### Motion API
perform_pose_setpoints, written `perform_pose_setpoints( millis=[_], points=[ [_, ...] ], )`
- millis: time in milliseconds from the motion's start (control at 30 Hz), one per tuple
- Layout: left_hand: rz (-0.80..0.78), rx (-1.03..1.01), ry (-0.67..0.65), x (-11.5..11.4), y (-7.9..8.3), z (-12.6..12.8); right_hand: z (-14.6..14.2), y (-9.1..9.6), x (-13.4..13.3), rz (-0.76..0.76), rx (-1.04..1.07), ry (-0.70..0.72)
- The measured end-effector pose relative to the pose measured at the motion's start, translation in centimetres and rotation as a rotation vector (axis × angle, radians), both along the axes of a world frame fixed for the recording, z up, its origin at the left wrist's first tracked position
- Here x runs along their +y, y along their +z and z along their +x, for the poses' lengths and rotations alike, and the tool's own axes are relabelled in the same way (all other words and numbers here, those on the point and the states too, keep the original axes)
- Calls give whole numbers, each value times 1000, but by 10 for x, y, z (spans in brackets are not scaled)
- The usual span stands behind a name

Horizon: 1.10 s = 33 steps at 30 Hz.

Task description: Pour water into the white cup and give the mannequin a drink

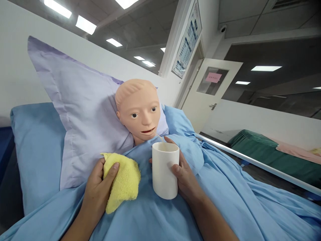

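My left hand [100,182] pinches a yellow terry towel [125,180] between thumb and fingers, with the cloth hanging down over the blue bedding. My right hand [185,174] is wrapped round a white mug [164,174], held upright in front of the chest of a manikin [140,110]. The manikin's head rests on a lilac pillow [87,117], its mouth slightly parted. A thin pale straw or tube [159,136] runs between the mug's rim and the mouth; its lower end is hidden in the mug.
A blue quilt [225,187] covers the manikin up to the neck. Along the right side runs a white bed rail [255,162]. Beyond it stands another bed with a green cover [260,154]. An open door [210,90] is at the back.
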<state>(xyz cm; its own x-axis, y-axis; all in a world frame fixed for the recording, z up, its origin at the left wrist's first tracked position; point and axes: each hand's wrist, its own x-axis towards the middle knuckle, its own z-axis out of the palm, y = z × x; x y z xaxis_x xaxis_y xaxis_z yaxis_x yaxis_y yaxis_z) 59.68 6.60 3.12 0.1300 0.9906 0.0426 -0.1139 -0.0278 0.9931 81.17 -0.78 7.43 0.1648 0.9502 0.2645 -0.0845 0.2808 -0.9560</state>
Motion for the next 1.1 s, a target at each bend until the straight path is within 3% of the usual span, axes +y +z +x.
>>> perform_pose_setpoints(
  millis=[267,433,567,667,733,800,867,967,1033,1100],
  points=[
    [7,-25,-3,4,-6,0,1,-2,4,-12,-11,-29],
    [-34,-152,-14,12,-9,1,1,-8,9,-76,-15,-51],
    [10,-165,-238,12,-8,0,-1,-6,8,-37,91,-52],
    [49,-155,-371,7,0,1,1,-1,3,40,218,24],
    [92,-134,-330,4,11,2,4,1,-1,80,301,64],
    [171,-99,-201,2,28,5,8,1,-3,100,371,75],
    [371,-42,3,2,50,11,9,0,-3,98,421,100],
    [975,59,330,6,83,27,6,-2,-3,122,476,148],
    [1405,181,393,13,98,44,3,-3,-3,150,495,177],
    [1691,400,323,22,105,62,1,-3,-4,148,491,205]
  ],
)
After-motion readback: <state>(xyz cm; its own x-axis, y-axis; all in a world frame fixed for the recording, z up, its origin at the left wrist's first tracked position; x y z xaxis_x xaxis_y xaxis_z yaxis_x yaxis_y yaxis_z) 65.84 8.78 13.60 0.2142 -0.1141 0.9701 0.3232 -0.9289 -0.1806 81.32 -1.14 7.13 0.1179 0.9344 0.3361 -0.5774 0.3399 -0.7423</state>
